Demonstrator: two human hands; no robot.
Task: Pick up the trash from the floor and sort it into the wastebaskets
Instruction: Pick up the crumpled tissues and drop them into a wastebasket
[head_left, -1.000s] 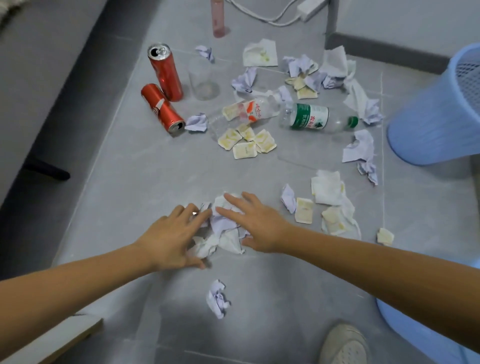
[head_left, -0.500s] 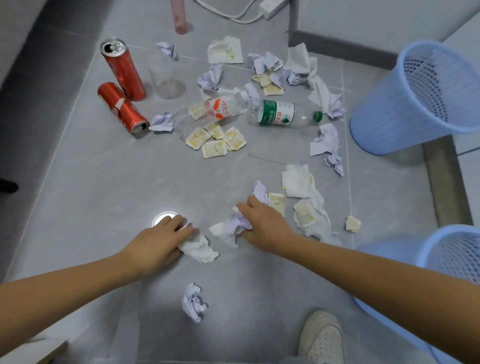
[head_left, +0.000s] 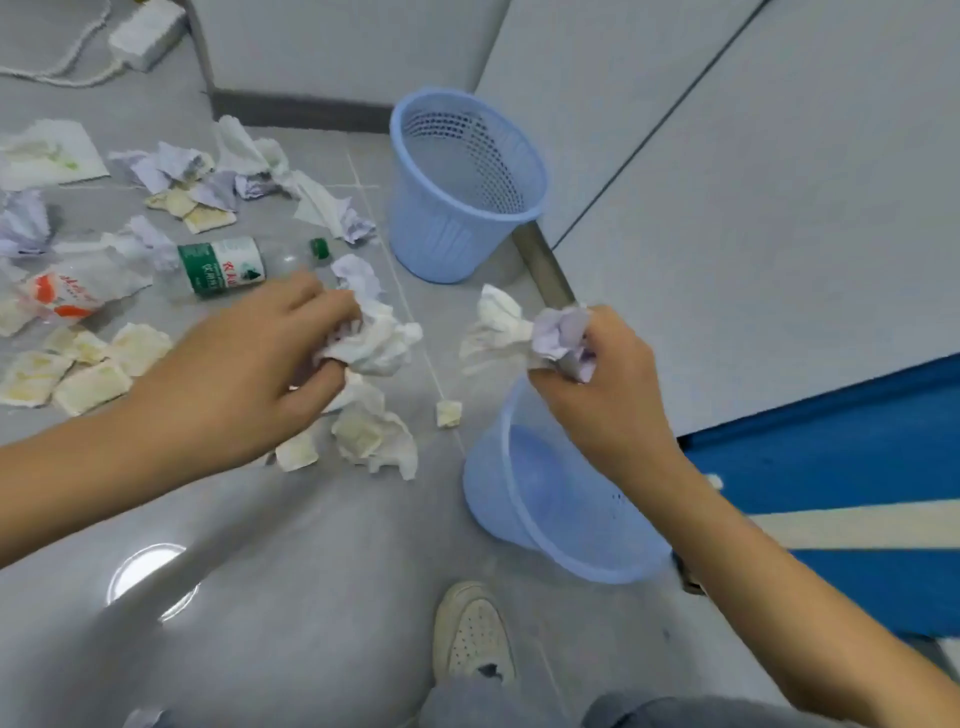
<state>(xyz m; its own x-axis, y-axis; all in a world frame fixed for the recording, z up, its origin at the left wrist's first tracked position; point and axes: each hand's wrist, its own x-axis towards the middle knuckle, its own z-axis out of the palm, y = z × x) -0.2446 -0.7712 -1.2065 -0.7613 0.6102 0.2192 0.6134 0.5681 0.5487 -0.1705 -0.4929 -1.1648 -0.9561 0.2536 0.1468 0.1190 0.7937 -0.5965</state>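
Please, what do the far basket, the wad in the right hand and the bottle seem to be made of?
Far basket: likely matte blue plastic, moulded mesh wall. Wad in right hand: paper or tissue, white and lilac, creased. Bottle: clear glossy plastic, green cap.

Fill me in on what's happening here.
A person is clearing litter off a tiled floor. The right hand grips a wad of crumpled paper above the nearer blue basket, apparently about to drop it in. The left hand clutches a bunch of tissue. A second blue basket stands farther back. Paper scraps, a plastic bottle and wrappers lie on the floor.
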